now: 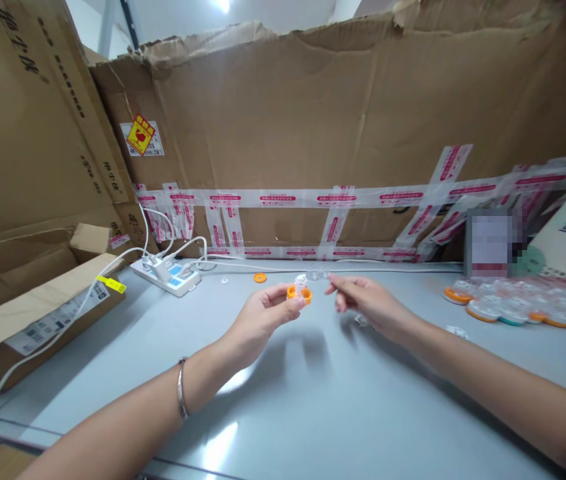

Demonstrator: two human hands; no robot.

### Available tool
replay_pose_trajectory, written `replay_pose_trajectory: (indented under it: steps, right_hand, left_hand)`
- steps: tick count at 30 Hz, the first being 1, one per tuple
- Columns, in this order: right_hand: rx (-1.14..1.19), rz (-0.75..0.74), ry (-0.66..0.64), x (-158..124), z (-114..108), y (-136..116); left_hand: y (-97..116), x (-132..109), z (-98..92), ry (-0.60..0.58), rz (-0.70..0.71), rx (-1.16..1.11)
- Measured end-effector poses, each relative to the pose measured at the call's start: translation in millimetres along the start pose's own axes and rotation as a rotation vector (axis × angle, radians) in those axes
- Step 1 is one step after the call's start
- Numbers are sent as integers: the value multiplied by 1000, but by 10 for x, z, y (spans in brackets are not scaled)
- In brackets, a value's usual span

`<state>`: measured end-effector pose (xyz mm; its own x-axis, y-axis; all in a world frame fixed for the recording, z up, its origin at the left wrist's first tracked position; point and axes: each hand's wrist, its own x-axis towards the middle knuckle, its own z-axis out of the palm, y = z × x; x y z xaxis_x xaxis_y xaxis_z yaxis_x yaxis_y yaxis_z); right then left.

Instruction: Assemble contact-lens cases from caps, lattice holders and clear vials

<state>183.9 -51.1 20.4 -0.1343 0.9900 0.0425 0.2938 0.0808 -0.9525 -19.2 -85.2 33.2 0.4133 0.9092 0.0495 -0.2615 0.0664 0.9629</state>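
My left hand point(267, 313) pinches a small orange plastic ring-shaped part point(307, 300) between thumb and fingers, above the table. A white ribbed plastic piece point(301, 283) stands upright in it. To its right, my right hand point(357, 298) has its fingers drawn together in a pinch. Whatever is between those fingertips is too small to make out. Just beyond them, small clear round parts point(319, 274) show near the back of the table. A small white piece point(361, 321) lies under my right hand.
An orange ring point(260, 277) and a white disc point(225, 281) lie at the back. A white power strip point(173, 277) with cables stands left, beside an open cardboard box point(37, 307). Several clear-topped round parts point(523, 307) cluster right. A taped cardboard wall point(283, 133) closes the back.
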Motion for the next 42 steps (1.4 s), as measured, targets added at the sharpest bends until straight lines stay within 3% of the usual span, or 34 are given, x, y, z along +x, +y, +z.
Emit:
replay_pose_trajectory:
  steps: [3,6,10,16,19,22,26,29,34,42]
  right_hand:
    - [-127,-79,136,364,-262,150]
    - [-218,-121,191,649,-363,279]
    - [-277,-144,180,845,-264,397]
    - [-309,-175,234,888,-174,436]
    - [-276,-211,300,805,-244,262]
    - [-193,-269,294,588,-267,-92]
    - [76,-436,55,129,-123,-634]
    - [125,-487,-48,-168,20,-882]
    - [46,-486,-160,-341,124,-949]
    - [-10,-503,-132,-385,146,-961]
  left_hand:
    - [11,2,-33,38,-27,-71]
    - [26,0,-35,38,-28,-166]
    - [68,-13,-5,37,-33,-300]
    - [131,-31,11,87,-30,-357]
    - [157,-47,15,83,-1,-350]
    - [181,-74,29,67,18,-339]
    - [200,-119,64,34,32,-331]
    - [207,-141,83,1,43,-315]
    - [223,-149,86,-26,62,-296]
    - [238,-179,105,-44,82,-293]
